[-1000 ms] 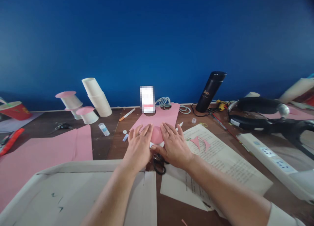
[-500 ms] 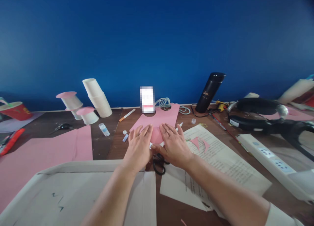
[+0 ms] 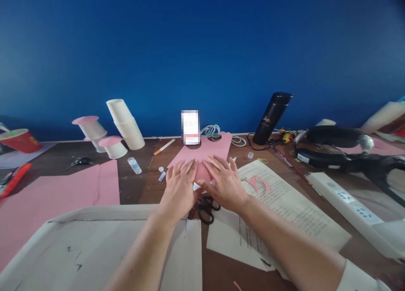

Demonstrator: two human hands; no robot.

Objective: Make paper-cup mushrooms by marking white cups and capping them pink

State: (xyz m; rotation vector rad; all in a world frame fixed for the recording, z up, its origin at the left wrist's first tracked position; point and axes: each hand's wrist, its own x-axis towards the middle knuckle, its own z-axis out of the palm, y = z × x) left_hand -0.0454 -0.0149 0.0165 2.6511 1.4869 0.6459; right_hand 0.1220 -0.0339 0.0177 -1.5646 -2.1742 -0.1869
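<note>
two hands close in on a pink round piece

from where i stand, the pink round piece [image 3: 203, 171] sits at the centre of the frame, between the left hand [image 3: 180, 184] and the right hand [image 3: 226, 184]. both have their fingers stretched forward along its sides, neither clenched; whether fingertips pinch beneath its edge i can't tell. the right thumb reaches across the near side, where a bit of white [image 3: 196, 186] shows.

to do this well, i'd say, both hands want the same light pressure, spread through the flat of the fingers, so the piece neither skids nor creases. the thumb should rest gently, lest it push the near edge out of line.

the black scissor handles [image 3: 205, 211] lie just below the hands, so wrists are best held clear of them. pink paper [image 3: 209, 148] lies beyond, and printed sheets [image 3: 281, 215] spread at lower right.
</note>
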